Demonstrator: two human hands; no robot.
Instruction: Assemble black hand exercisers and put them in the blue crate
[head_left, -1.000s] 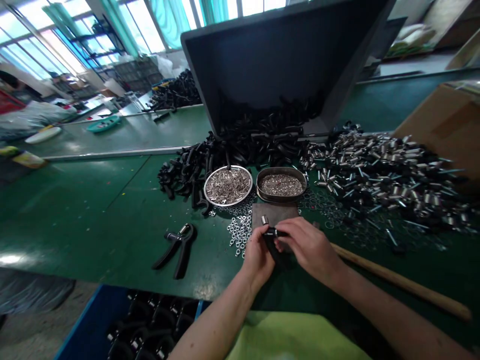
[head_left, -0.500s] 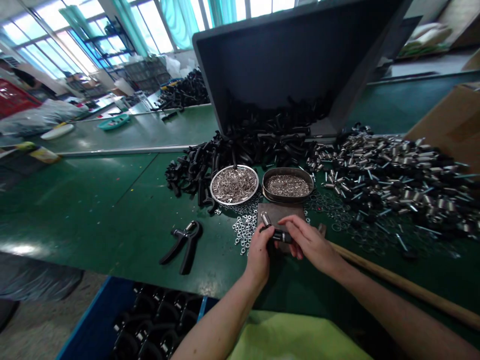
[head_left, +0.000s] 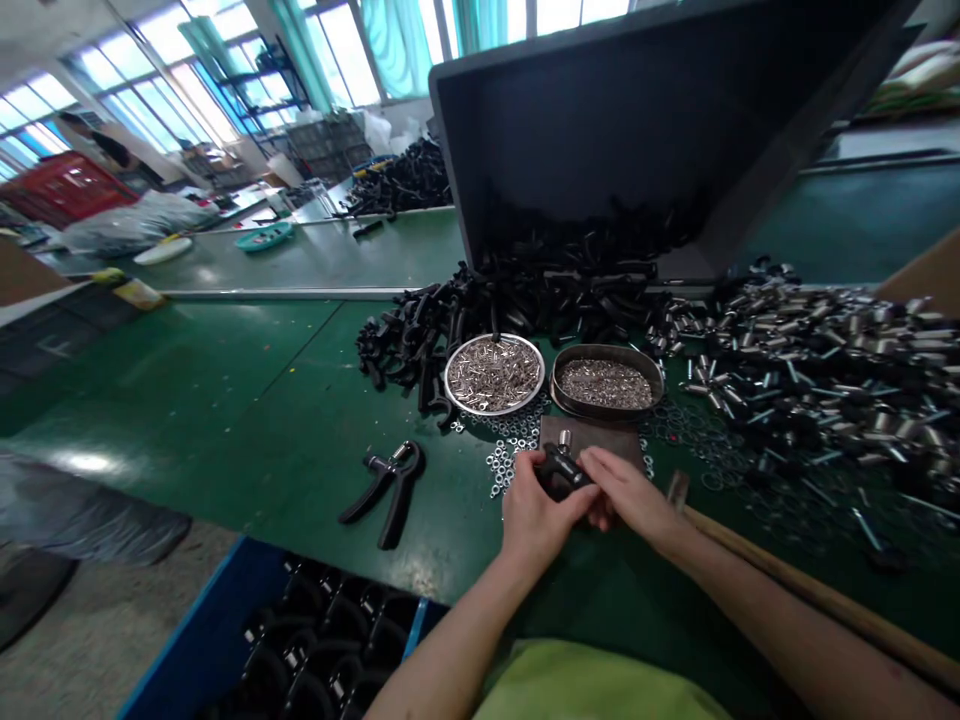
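Note:
A black hand grip strengthener [head_left: 562,474] with a metal spring is held between my hands, over the near edge of a flat metal plate [head_left: 600,433]. My left hand [head_left: 531,512] is wrapped round one side of it, thumb along the black handle. At its right end, the fingers of my right hand [head_left: 628,492] are closed on it; their tips are partly hidden. Another hand grip strengthener [head_left: 401,497] lies on the green table to the left. Small metal nuts [head_left: 501,462] are scattered beside my left hand.
Behind the plate stand a round dish of metal pins [head_left: 495,375] and an oval tin of small parts [head_left: 606,384]. Black handles [head_left: 416,330] and springs [head_left: 840,340] are heaped around. A hammer [head_left: 795,585] lies right; a blue crate [head_left: 191,630] sits below left.
The hand grip strengthener has turned in my hands, its spring now more upright. My left thumb has come across the handle, and my right fingers have closed in. The view has shifted left.

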